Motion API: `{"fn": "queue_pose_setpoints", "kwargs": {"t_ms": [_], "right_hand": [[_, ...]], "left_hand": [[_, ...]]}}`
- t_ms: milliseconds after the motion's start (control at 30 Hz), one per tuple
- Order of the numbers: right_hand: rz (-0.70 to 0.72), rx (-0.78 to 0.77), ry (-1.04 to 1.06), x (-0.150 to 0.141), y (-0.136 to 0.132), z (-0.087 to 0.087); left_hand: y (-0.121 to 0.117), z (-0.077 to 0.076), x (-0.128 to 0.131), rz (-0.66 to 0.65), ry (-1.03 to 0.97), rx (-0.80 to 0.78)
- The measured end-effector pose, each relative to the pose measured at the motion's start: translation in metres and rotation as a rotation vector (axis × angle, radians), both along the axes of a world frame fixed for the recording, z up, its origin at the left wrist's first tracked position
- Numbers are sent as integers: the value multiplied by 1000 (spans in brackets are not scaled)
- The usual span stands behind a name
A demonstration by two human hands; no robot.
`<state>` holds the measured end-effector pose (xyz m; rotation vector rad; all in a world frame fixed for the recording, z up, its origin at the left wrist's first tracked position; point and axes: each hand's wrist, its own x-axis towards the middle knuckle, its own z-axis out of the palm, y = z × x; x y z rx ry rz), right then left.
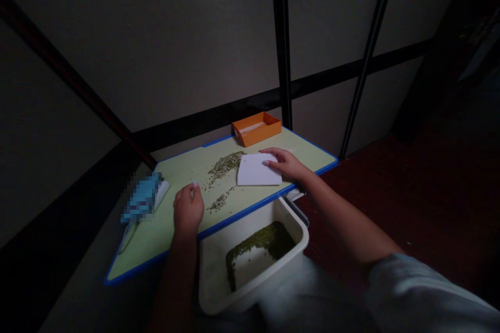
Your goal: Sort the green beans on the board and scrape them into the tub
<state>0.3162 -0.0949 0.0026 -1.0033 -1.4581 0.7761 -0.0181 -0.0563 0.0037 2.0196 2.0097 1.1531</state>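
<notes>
My right hand [288,164] grips a white card [258,171] by its right edge, thumb on top, and the card lies tilted over the table. Just left of the card spreads a patch of small green-brown grains [226,164], with a smaller cluster [219,202] nearer me. At the left of these grains my left hand [188,208] is at the tabletop with its fingers curled in; the inside of the hand is hidden. Below the front edge stands a cream plastic tub [250,283], holding a layer of green grains [269,239] along its far side.
The pale yellow table [304,153] has a blue rim. An orange open box [260,132] stands at its back edge. A blurred blue item [142,197] and a white object [161,195] are at the left edge. A panelled wall [195,52] rises behind.
</notes>
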Motion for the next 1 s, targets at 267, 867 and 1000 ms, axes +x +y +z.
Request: {"fn": "queue_pose_setpoints", "kwargs": {"t_ms": [267, 867, 1000], "right_hand": [[15, -34, 11, 0, -1, 0], [-27, 53, -161, 4, -9, 7], [-29, 28, -198, 2, -11, 9]], "left_hand": [[2, -3, -3, -17, 9, 31], [2, -4, -3, -26, 5, 29], [2, -3, -4, -32, 12, 36]]}}
